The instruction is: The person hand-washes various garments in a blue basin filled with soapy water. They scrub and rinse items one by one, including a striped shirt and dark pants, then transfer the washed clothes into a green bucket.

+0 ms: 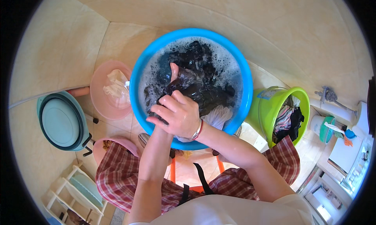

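Dark cloth (213, 93): in blue basin (249, 90), wet, bunched in sudsy water; no clear long axis, spreads from far side of basin twd middle & a bit R.
Key relation: cloth lies fwd & R of R hand (182, 113); L hand (174, 71) is deeper in it, so L is nearer the cloth's middle, R sits at its near L edge.
L hand: mostly hidden under cloth; one digit pokes up, wet, btw folds. Rest of its fingers not visible, so can't tell if clamped or loose.
R hand: back of hand up, laid across L wrist; fingers bent, small gaps btw them, tips pointing L. Touches L wrist & seems to touch cloth edge too; can't tell if any fabric is pinched beneath.
Arms: L forearm (150, 158) runs nearly straight up from lower edge; R forearm (235, 146) slants in from lower R, bracelet (197, 131) at wrist. They cross at basin's near side.
Pale cloth (219, 115): same basin, near R part, just R of R wrist, half under suds.
R of basin: green bucket (256, 109), tilted, w/ mixed clothes (282, 121) inside.
L of basin: pink basin (98, 101) w/ whitish fabric (116, 84); teal tub (60, 121) farther L.
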### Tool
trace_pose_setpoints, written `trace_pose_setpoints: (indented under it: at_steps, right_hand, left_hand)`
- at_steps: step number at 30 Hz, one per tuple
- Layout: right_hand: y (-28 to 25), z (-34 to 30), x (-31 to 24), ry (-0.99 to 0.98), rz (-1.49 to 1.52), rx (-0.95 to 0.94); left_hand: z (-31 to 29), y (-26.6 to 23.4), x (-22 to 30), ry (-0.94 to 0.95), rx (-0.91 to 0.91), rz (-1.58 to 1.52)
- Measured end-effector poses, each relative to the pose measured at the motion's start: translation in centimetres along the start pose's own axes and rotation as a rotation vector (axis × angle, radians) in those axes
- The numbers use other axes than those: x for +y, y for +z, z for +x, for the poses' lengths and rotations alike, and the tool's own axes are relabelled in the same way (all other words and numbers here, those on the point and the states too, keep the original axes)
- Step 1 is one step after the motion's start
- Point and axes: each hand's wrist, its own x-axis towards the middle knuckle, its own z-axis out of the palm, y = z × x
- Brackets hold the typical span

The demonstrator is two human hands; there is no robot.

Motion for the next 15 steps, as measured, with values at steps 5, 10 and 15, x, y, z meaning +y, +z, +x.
trace_pose_setpoints:
  at_steps: [5,10,15]
  right_hand:
    - [0.4,0.3,2.7,0.061,0.085,0.152]
    - [1.1,-1.5,10.8,0.44,0.05,0.174]
    - [2.1,-7.8,17.5,0.701,-0.109,0.131]
  left_hand:
    - [0.8,-2.3,-0.8,0.423,0.317,0.208]
    - [1.5,2.2,-2.8,0.633,1.1,0.524]
    - [0.8,0.0,-2.3,0.473,1.038,1.103]
